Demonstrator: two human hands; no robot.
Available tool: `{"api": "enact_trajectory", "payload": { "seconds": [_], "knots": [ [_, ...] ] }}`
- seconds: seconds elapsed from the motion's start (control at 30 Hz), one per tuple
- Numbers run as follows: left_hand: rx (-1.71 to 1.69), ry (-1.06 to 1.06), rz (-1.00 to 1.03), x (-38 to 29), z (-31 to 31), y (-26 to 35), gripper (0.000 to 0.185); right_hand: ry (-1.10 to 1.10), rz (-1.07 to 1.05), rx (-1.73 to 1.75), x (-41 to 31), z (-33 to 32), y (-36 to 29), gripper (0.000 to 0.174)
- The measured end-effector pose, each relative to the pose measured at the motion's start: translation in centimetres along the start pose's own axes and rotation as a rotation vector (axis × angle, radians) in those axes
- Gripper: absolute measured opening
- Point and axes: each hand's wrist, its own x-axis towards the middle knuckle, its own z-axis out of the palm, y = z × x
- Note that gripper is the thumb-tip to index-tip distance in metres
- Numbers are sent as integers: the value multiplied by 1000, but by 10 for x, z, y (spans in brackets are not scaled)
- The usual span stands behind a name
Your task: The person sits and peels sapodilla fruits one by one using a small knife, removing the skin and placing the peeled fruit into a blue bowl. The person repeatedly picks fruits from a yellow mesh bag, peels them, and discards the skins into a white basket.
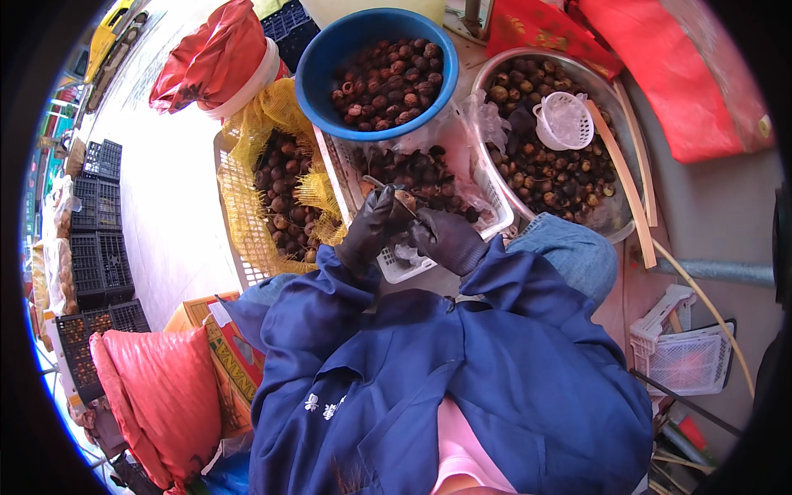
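Note:
My left hand [374, 226], in a black glove, has its fingers closed around a small brownish round nut or fruit [405, 199]. Close beside it is my right hand [447, 238], gloved too, its fingertips pinched together near the same piece; whether they grip anything is hidden. Both hands are over the near part of a white plastic basket [502, 216] that holds dark husk-like pieces [427, 170]. Beyond them a blue plastic basin [303, 80] holds many dark reddish, wrinkled nuts [390, 83].
To the left, a crate lined with yellow mesh [238, 204] holds dark round fruits. A metal basin [622, 226] at the right contains more, with a small white basket [564, 120] and wooden strips [625, 185]. A red sack [167, 390] and a banana carton [232, 359] stand lower left.

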Motion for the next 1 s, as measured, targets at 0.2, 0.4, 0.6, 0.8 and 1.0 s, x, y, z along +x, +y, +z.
{"api": "enact_trajectory", "payload": {
  "seconds": [0.2, 0.4, 0.6, 0.8, 1.0],
  "knots": [
    [71, 78, 32, 9, -13, -28, 29, -34, 40, -77, 2, 3, 4, 24],
    [-222, 38, -126, 6, -20, -34, 22, -125, 57, -237, 4, 2, 1, 27],
    [27, 132, -91, 0, -10, -32, 18, -140, 76, -220, 2, 2, -4, 28],
    [24, 164, -118, -2, 0, -23, 15, -201, 115, -269, 5, 0, -7, 28],
    [-92, 85, -169, 4, 3, -15, 11, -80, 14, -213, 5, -3, 1, 24]
  ]
}}
